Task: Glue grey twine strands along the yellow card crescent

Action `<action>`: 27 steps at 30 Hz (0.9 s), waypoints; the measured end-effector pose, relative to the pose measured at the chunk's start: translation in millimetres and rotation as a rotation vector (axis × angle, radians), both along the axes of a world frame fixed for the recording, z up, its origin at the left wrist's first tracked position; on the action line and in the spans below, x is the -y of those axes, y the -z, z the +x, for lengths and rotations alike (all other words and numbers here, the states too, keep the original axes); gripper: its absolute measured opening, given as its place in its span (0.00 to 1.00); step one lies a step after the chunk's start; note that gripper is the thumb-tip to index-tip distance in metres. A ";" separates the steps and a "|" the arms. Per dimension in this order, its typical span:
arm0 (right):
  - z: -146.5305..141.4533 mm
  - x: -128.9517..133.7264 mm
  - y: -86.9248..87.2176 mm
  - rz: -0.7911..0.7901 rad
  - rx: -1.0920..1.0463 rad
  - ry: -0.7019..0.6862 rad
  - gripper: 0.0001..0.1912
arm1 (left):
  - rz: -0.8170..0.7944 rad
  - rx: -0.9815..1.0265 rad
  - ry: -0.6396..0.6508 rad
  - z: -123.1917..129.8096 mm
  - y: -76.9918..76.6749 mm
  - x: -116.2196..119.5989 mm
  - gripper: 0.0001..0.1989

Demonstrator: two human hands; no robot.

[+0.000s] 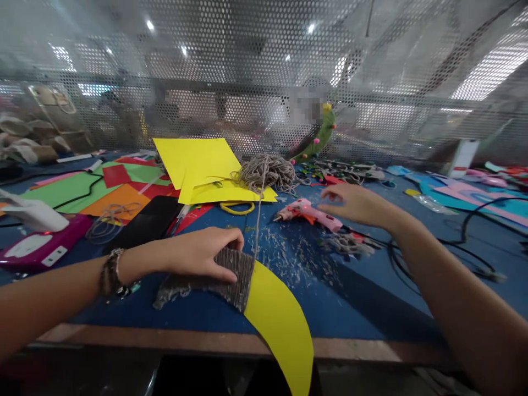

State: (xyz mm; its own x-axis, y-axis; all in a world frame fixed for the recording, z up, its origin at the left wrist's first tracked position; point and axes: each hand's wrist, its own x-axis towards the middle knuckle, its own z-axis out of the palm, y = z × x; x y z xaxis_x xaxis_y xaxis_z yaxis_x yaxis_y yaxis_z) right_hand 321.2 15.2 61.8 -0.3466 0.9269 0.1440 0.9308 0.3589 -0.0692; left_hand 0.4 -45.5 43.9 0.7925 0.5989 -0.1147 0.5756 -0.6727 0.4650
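Observation:
A curved yellow paper piece (284, 319) has its left part wrapped in grey yarn (243, 280) and its bare end hangs over the table's front edge. My left hand (206, 253) grips the wrapped part, thumb on top and fingers curled behind. One strand runs from the wrapping up to a tangled ball of grey yarn (270, 171). Just right of a pink glue gun (307, 213), my right hand (348, 203) hovers with its fingers apart and nothing in them. The glue gun lies on the blue table (355, 291), its nozzle facing left.
Yellow sheets (198, 162) rest behind my left hand, near yellow-handled scissors (237, 208). A black phone (148, 220) and a purple power strip (45, 242) lie at left. Black cables (396, 258) cross the right side. Behind stands a perforated metal screen (247, 71).

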 end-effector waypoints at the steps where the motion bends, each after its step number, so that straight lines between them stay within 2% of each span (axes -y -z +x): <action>1: 11.2 -3.3 5.7 -0.028 0.022 0.008 0.19 | -0.033 0.021 0.001 0.1 -3.8 -1.0 0.14; 4: 27.0 -7.0 25.0 -0.094 0.052 0.009 0.19 | -0.043 0.092 0.011 0.6 -13.6 -4.4 0.10; 7: 24.1 -5.5 34.5 -0.093 0.048 0.033 0.17 | -0.010 0.157 -0.008 1.5 -21.4 -8.6 0.10; 11: 22.3 -4.0 31.0 -0.038 0.016 0.111 0.14 | 0.077 0.267 -0.002 2.9 -32.1 -14.1 0.09; 16: 38.0 -4.2 19.9 0.083 -0.072 0.259 0.16 | 0.346 0.353 0.030 7.0 -39.7 -11.8 0.05; 19: 46.8 -4.9 13.9 0.127 -0.130 0.343 0.18 | 0.594 0.252 0.062 12.7 -27.0 -3.5 0.03; 22: 50.0 -4.6 11.0 0.107 -0.171 0.375 0.15 | 0.823 0.039 0.192 17.5 -2.1 6.4 0.08; 25: 47.5 -1.2 10.6 0.057 -0.178 0.339 0.09 | 0.822 -0.046 0.267 18.1 18.9 13.4 0.07; 27: 43.7 2.1 10.6 0.051 -0.168 0.310 0.07 | 0.754 -0.049 0.304 16.8 24.7 15.1 0.11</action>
